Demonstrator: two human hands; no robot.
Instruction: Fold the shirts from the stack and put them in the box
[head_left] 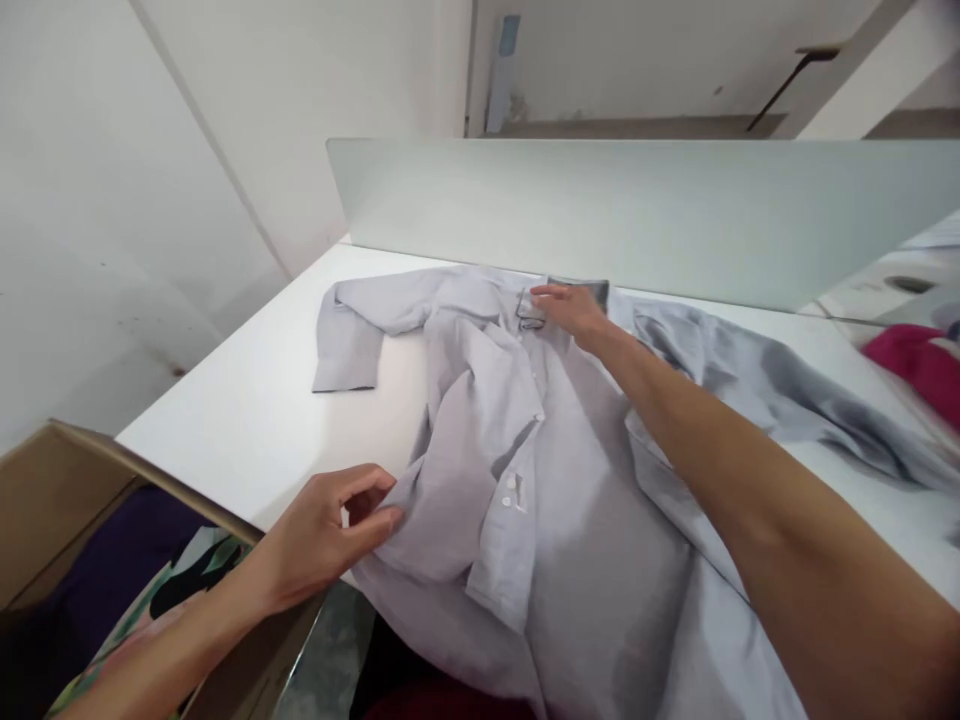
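Observation:
A light grey button-up shirt lies spread front side up on a white table, its collar at the far edge and its hem hanging over the near edge. My left hand pinches the shirt's left side near the hem between thumb and fingers. Up by the collar, my right hand rests on the cloth with fingers stretched out flat. One sleeve is bent down on the left; the other runs off to the right, partly behind my right forearm. The front panel is rumpled around the button placket.
A frosted divider panel stands along the table's back edge. At the lower left is a cardboard box holding dark and patterned cloth. A bright pink cloth lies at the far right. The white table shows on the left.

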